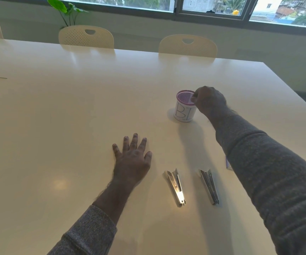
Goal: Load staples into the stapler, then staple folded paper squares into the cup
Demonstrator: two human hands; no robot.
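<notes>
Left hand (132, 159), nearest the viewer, lies palm down on the white table (56, 116) with fingers straight and spread, holding nothing; its grey sleeve (86, 234) ends partway up the forearm. Just to the right of this hand, and slightly nearer the viewer, lie two metal staplers, side by side and apart from each other: the left stapler (175, 187) lies closer to the left hand and catches a bright glint at its near end, while the right stapler (209, 186) lies between it and the right forearm. Neither stapler is touched by either hand. A small purple-and-white box (228, 163) shows at the edge of the right sleeve (277, 181), mostly hidden behind it.

Farther out, the right hand (210, 101) reaches across the table to the cup (184, 110), a white cylinder with a purple mesh rim and large hand-drawn letters on its side. The hand hovers at the cup's right rim with fingers curled together over the opening; whether they pinch anything cannot be told, as the fingertips are blurred. The cup stands upright, well beyond the staplers.

At the far edge stand two cream chairs (86, 36), a leafy plant (63, 8), and a window (211, 6).
</notes>
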